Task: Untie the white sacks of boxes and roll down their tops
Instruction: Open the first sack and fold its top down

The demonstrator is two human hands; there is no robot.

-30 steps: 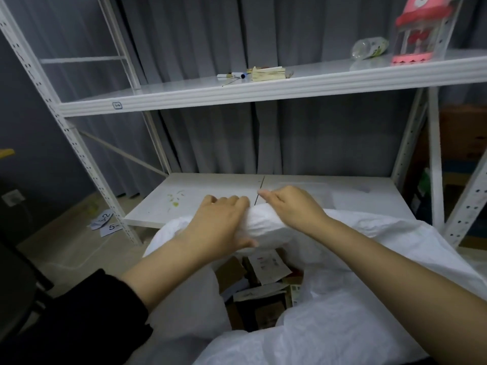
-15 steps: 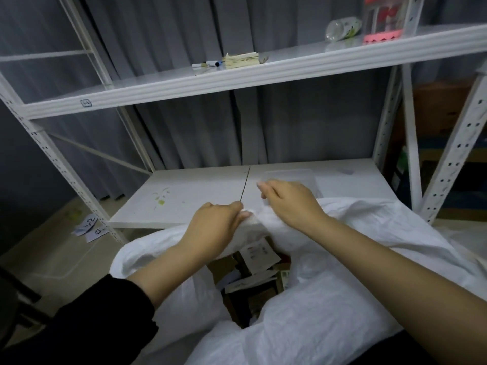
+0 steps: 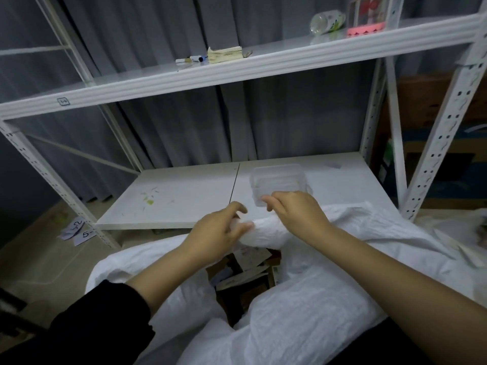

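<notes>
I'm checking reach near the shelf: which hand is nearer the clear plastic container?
Right. The right hand has its fingertips just in front of the clear plastic container; the left hand lies further left and nearer the person, on the sack's rolled top.

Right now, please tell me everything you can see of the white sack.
The white sack looks like crinkled woven plastic. It sits in front of the white shelf, its mouth open, with boxes visible inside. Its far rim is rolled into a thick band. The left hand and the right hand rest on that roll.

Left hand (image 3: 216, 234), right hand (image 3: 295, 213): fingers loosely curled.
</notes>
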